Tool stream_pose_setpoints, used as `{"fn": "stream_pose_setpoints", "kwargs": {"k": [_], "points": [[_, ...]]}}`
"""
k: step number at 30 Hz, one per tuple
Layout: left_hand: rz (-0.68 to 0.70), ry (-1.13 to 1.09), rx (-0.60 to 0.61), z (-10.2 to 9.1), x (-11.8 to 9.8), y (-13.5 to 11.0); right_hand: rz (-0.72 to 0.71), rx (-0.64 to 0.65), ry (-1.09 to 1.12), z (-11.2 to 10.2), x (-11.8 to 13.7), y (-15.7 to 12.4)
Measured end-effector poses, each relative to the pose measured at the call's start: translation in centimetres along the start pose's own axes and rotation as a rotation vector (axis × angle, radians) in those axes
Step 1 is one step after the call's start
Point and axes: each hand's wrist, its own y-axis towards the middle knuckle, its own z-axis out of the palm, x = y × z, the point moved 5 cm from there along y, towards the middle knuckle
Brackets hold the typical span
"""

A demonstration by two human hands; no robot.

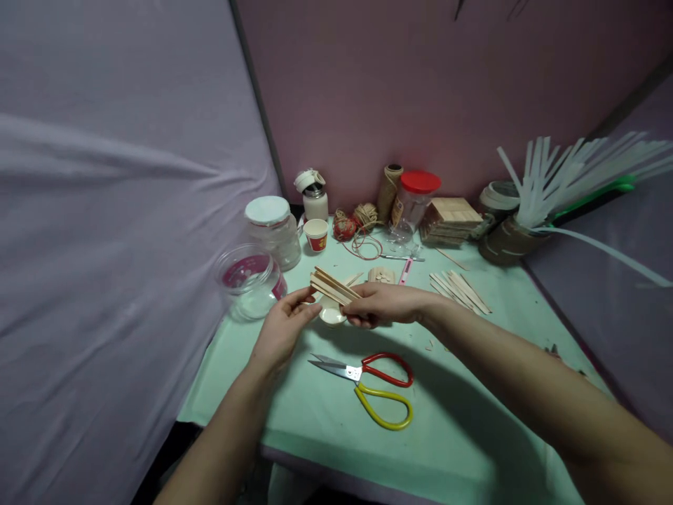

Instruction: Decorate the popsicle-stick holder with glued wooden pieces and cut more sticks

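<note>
Over the middle of the table, a small bundle of flat wooden sticks (332, 286) slants between my two hands. My right hand (381, 305) is closed round the lower right end of the bundle. At the other end, the curled fingers and thumb of my left hand (287, 322) pinch at the sticks; the exact contact is partly hidden. Below the bundle, a small white dish (333, 314) shows partly behind the hands. Scissors (362, 372) with one red and one yellow handle lie nearer to me, blades pointing left and slightly parted.
More wooden sticks (461, 291) lie to the right. A pink cutter (406, 271) is behind my right hand. Clear plastic tub (249, 280), lidded jar (273, 231), paper cup (316, 235), twine balls (344, 224), red-lidded jar (415, 203), wood squares (451, 219) and a pot of white strips (507, 242) line the back.
</note>
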Motion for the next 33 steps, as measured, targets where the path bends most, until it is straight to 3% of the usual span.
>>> {"fn": "stream_pose_setpoints", "kwargs": {"k": [3, 7, 9, 11, 13, 15, 17, 20, 24, 28, 33], "points": [[-0.104, -0.191, 0.152, 2.2, -0.7, 0.9, -0.07, 0.008, 0.164, 1.4, -0.4, 1.3], [-0.159, -0.264, 0.099, 3.1, -1.1, 1.5, -0.109, 0.019, 0.172, 2.5, 0.2, 2.0], [-0.113, -0.255, 0.059, 2.8, -1.4, 1.8, -0.13, -0.027, 0.039, 2.2, 0.6, 1.6], [-0.053, -0.216, 0.018, 2.2, -1.5, 2.1, -0.171, -0.165, -0.221, 1.3, 1.0, 0.8], [0.003, -0.12, -0.003, 1.6, -1.5, 2.5, -0.215, -0.369, -0.449, -0.1, 1.3, -0.3], [0.079, 0.052, -0.02, 1.2, -1.3, 3.0, -0.248, -0.521, -0.522, -1.3, 1.0, -1.3], [0.181, 0.261, -0.045, 1.0, -1.2, 3.3, -0.263, -0.567, -0.517, -2.0, 0.3, -1.8], [0.294, 0.561, -0.057, 1.3, -0.9, 3.4, -0.256, -0.53, -0.487, -1.9, -0.8, -1.9], [0.316, 0.741, -0.085, 0.8, 0.4, 2.6, -0.22, -0.542, -0.461, -1.2, -2.0, -1.5], [0.286, 0.685, -0.106, -0.2, 2.9, 1.1, -0.253, -0.576, -0.433, -0.5, -2.7, -0.5], [0.179, 0.539, -0.016, 0.3, 6.3, 0.8, -0.297, -0.586, -0.382, 0.0, -3.1, 0.3]]}}
